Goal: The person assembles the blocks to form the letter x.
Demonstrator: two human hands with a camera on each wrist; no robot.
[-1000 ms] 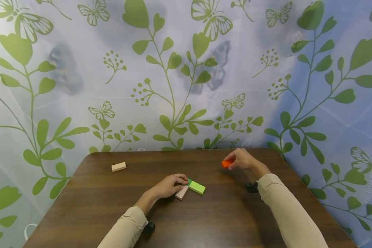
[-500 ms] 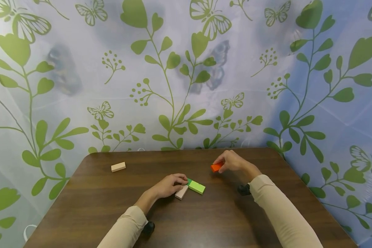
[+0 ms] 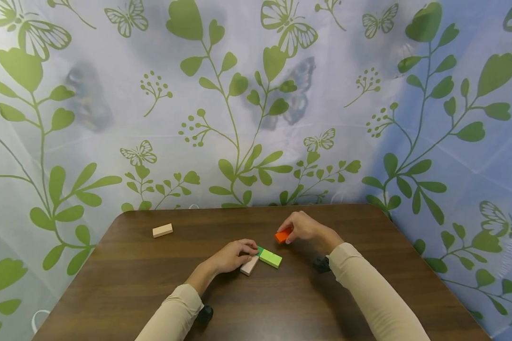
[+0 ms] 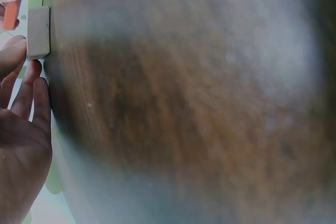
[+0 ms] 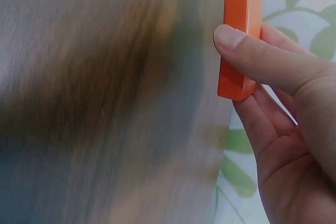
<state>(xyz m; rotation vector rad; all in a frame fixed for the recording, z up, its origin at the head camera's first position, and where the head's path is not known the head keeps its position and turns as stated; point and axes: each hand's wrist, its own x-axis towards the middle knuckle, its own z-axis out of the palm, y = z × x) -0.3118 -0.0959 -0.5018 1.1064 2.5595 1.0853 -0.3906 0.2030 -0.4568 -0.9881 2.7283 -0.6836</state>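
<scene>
Your right grip [image 3: 303, 226] pinches the orange block [image 3: 283, 236], which sits at its 8 o'clock, long axis roughly 2 to 8. The gap likely to matter runs to 7 o'clock, where the lime block [image 3: 270, 258] lies near but apart, angled 10 to 4. Your left grip [image 3: 229, 255] rests at the green block [image 3: 260, 250] and pale block [image 3: 249, 266]; whether it grasps either, I can't tell.
</scene>
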